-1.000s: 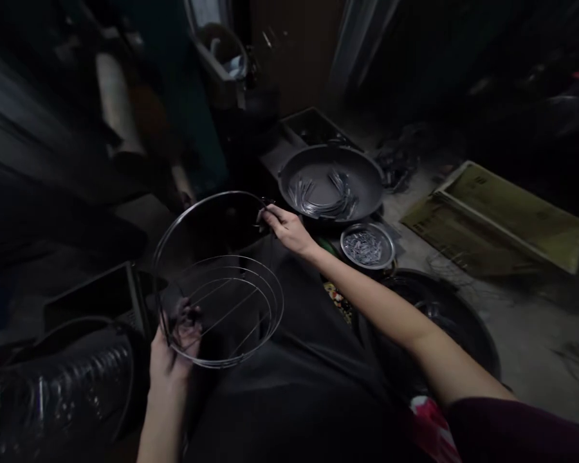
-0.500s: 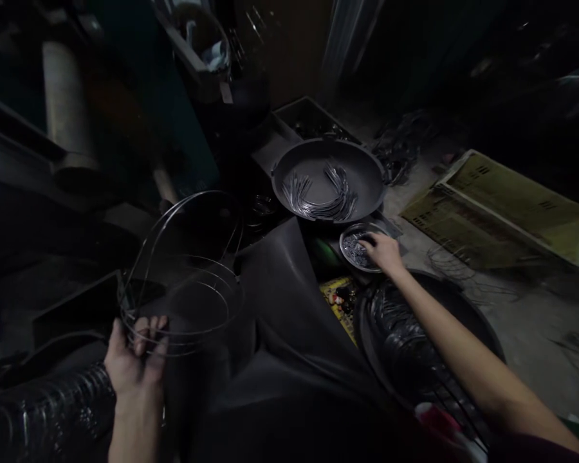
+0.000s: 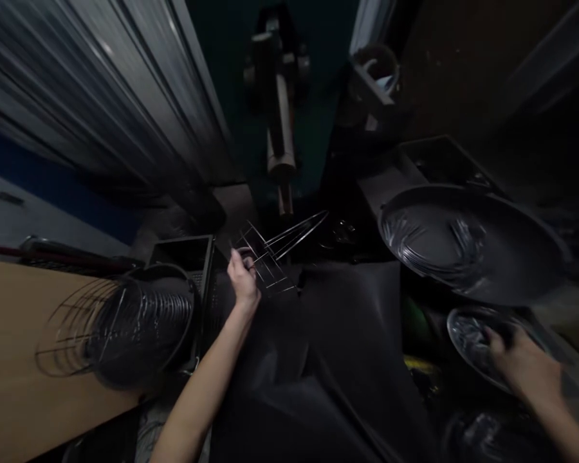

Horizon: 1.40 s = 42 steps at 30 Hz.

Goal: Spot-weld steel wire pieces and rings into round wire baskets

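Note:
My left hand (image 3: pixel 244 276) is closed on a thin wire frame (image 3: pixel 270 257), which is held up in front of a machine with a narrow loop pointing to the upper right. At the right, my right hand (image 3: pixel 523 360) reaches into a small round metal dish (image 3: pixel 473 344) of small grey metal pieces. Its fingers are bent and blurred; what they pinch, if anything, is hidden. Behind the dish, a large dark pan (image 3: pixel 506 251) holds curved bundles of metal wire (image 3: pixel 419 257).
At the left, a round tub (image 3: pixel 183 283) is loaded with many wire rings (image 3: pixel 149 315), some leaning out over a tan board (image 3: pixel 9 347). The dark machine (image 3: pixel 280 128) stands ahead. A basket (image 3: pixel 376 64) hangs behind. Dark cloth (image 3: pixel 352 308) covers my lap.
The view has swung left. My left hand has moved forward towards the machine with the wire frame, which has turned from wide rings to a narrow side-on shape. My right hand remains at the dish.

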Motion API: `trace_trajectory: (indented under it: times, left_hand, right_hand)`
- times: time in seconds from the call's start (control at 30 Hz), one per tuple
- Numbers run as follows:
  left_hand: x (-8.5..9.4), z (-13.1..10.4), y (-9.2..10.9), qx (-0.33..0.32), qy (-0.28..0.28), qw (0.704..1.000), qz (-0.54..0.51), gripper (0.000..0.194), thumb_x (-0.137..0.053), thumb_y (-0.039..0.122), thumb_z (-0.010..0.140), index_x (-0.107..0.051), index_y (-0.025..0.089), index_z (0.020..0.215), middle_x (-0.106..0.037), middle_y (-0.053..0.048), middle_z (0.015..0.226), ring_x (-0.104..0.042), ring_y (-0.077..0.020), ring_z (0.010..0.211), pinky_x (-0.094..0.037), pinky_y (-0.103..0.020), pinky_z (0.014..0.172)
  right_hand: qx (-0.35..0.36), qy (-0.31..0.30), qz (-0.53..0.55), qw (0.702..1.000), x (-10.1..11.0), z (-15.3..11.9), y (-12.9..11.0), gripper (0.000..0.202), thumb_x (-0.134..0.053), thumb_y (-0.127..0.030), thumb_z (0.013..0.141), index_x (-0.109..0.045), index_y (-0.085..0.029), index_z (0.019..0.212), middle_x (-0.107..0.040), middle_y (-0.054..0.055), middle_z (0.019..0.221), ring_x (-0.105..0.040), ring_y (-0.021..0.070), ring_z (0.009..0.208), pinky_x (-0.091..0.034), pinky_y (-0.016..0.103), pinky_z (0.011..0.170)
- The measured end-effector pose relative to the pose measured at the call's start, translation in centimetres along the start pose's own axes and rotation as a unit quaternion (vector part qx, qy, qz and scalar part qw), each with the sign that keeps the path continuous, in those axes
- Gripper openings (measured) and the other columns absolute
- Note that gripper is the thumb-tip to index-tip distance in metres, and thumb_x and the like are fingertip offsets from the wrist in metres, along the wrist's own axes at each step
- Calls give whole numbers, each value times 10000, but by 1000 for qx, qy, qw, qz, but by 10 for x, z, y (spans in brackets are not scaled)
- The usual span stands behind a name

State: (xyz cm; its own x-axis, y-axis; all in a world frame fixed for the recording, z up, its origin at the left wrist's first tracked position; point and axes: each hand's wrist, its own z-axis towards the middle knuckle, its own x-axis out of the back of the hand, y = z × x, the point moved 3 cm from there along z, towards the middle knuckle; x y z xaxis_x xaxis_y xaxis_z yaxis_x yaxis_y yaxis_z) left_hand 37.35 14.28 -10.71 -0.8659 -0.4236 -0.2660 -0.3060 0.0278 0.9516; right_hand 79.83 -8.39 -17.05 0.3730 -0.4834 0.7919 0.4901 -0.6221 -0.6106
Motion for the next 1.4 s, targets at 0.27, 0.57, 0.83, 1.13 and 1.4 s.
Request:
trace_trajectory:
  times: [0.27, 0.57, 0.83, 1.13, 1.4]
  left_hand:
    - [1, 5, -2, -1, -1, 1000, -9, 409, -473, 561, 835, -540, 169, 741, -226, 89, 455, -180, -39, 368, -121, -173, 363]
    - [12, 27, -13, -3, -2, 1000, -10, 475, -506, 631, 779, -541, 159, 738, -256, 93, 438, -207, -43, 367, -140, -170, 372]
    - [17, 36, -13, 7, 7, 1000, 16, 474, -492, 621, 789, -550, 155, 731, -248, 95, 430, -211, -43, 367, -133, -174, 382]
    - [19, 42, -8, 13, 6, 1000, 18, 483, -502, 626, 778, -560, 151, 709, -272, 82, 451, -233, -48, 386, -140, -183, 392]
    - [19, 41, 3, 32, 4, 999, 32, 471, -502, 622, 774, -549, 155, 734, -265, 89, 447, -217, -47, 377, -128, -189, 387]
  right_hand:
    - [-50, -250, 390, 885, -100, -39, -239, 391, -770, -473, 500, -670, -174, 732, -640, 28, 675, -581, 145, 576, -502, 282, 568]
    - [-136, -297, 571, 753, -134, -51, -318, 408, -901, -312, 385, -671, -129, 667, -626, 6, 630, -576, 73, 563, -431, 114, 437]
    - [-141, -308, 564, 753, -137, -53, -328, 379, -905, -260, 397, -676, -156, 681, -648, 10, 678, -606, 98, 589, -461, 130, 428]
    - [-157, -328, 546, 754, -138, -54, -334, 323, -882, -210, 446, -676, -143, 686, -651, 15, 687, -608, 91, 605, -478, 124, 474]
    - [-149, -332, 525, 769, -131, -54, -338, 255, -856, -183, 500, -667, -147, 667, -647, 16, 663, -609, 91, 593, -485, 122, 478]
